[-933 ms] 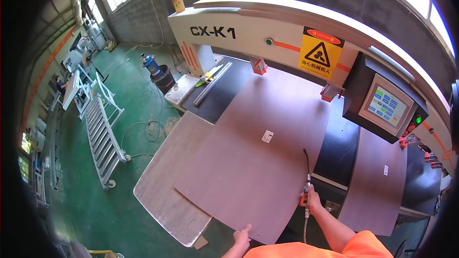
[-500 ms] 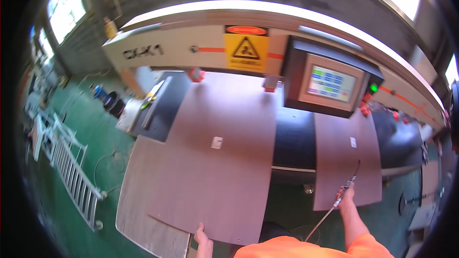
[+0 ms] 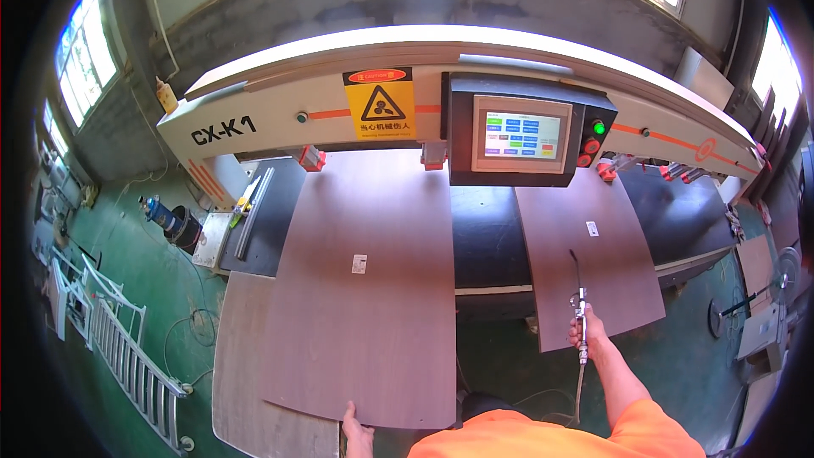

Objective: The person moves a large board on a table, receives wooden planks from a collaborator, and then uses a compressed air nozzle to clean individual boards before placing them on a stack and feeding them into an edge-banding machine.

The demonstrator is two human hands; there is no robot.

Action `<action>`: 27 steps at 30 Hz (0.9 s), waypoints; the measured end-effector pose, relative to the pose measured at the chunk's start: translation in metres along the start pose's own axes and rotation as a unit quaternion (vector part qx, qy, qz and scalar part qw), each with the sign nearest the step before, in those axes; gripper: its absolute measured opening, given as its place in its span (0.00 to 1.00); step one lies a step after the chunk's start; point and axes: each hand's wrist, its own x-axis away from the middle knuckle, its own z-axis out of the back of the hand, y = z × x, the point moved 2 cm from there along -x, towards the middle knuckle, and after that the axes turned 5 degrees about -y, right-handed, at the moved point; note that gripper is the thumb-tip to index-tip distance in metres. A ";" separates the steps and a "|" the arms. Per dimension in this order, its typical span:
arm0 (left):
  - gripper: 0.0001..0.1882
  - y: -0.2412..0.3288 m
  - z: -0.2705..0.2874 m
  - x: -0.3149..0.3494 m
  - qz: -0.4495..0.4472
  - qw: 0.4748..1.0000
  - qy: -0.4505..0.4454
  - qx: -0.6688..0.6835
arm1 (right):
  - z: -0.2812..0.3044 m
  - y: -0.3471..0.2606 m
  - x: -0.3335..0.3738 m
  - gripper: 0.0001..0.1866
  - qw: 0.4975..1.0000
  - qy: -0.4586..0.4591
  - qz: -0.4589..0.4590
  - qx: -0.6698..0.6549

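Observation:
My right hand [image 3: 592, 332] is closed round a metal air blow gun [image 3: 580, 305]. Its thin dark nozzle points away from me over the narrower brown panel [image 3: 604, 276], and a hose [image 3: 580, 390] hangs from its lower end. At the near edge of the large brown wood-grain panel [image 3: 373, 335], my left hand [image 3: 359, 434] has its thumb on top; the other fingers are mostly hidden, seemingly gripping the edge. Each panel bears a small white label, one on the large panel [image 3: 359, 264] and one on the narrow panel [image 3: 593, 229]. Both panels reach under the machine beam.
A white beam machine [image 3: 280, 119] spans the dark bed [image 3: 485, 242], with a touchscreen [image 3: 521, 136] and red-tipped clamps [image 3: 312, 159] along it. Under the large panel's left side lies a worn board [image 3: 242, 356]. A grey ladder [image 3: 136, 356] and cables [image 3: 202, 322] are on the green floor at left.
The view has turned, so machine and panels sit further left in the picture. My right hand has swung the blow gun more upright. My left hand stays at the large panel's near edge.

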 end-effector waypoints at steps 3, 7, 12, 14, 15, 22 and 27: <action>0.29 0.012 0.003 -0.004 0.002 0.999 0.013 0.034 | 0.021 0.004 0.012 0.32 0.998 0.050 0.020 -0.044; 0.29 0.010 0.002 -0.007 -0.027 0.999 0.038 0.022 | 0.041 0.021 0.025 0.32 0.991 0.091 0.044 -0.085; 0.28 0.005 0.011 -0.019 -0.024 0.998 0.051 0.030 | 0.046 0.037 0.044 0.30 0.984 0.107 0.056 -0.134; 0.28 0.004 0.011 -0.019 -0.023 0.999 0.029 0.020 | 0.042 0.047 0.050 0.31 0.987 0.086 0.047 -0.129; 0.29 0.005 0.012 -0.019 -0.023 0.999 0.018 0.016 | 0.035 0.052 0.050 0.31 0.991 0.062 0.037 -0.112; 0.32 0.023 -0.001 0.003 0.003 0.999 0.021 -0.040 | -0.034 0.109 0.068 0.30 0.993 -0.045 -0.023 0.107; 0.33 0.013 0.009 -0.016 0.037 0.997 -0.022 -0.071 | -0.021 0.135 0.099 0.27 0.986 -0.046 -0.042 0.153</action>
